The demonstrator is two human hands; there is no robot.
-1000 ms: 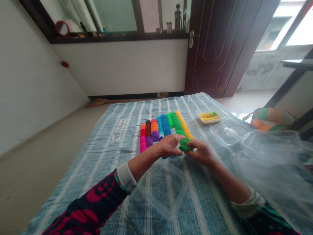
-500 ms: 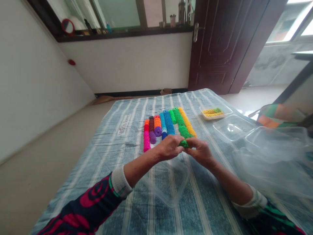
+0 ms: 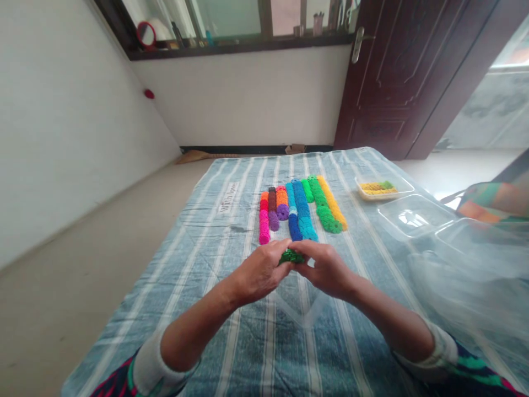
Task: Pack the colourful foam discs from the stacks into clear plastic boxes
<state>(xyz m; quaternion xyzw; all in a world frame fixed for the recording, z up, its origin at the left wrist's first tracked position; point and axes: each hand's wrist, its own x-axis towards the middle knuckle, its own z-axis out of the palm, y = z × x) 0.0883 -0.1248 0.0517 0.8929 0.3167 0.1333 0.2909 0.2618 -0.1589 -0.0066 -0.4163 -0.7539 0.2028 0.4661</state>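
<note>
A: Starting from the left, where do we find the edges?

B: The left edge of the striped cloth slants away beside the pale floor. Between that edge and the coloured rows we see a wide stretch of cloth bearing the "With love" lettering, so we have plenty of room there.

A: And through the middle?

B: The rows run from the pink-and-red row across to the yellow row, their near ends just past our hands. Under and nearer than the hands we make out a clear plastic tray, partly hidden.

A: On the right?

B: A band of cloth, then the tub of yellow and green pieces near the far edge. Nearer us, the clear lid and blurred clear containers make that side tighter.

A: How do our hands stand?

B: Our left hand angles in, thumb and fingers closed around the left end of the dark green stack. Our right hand meets it, pinching the right end. The stack sits between both sets of fingertips, centred before us; how firmly we press, we cannot tell.
</note>
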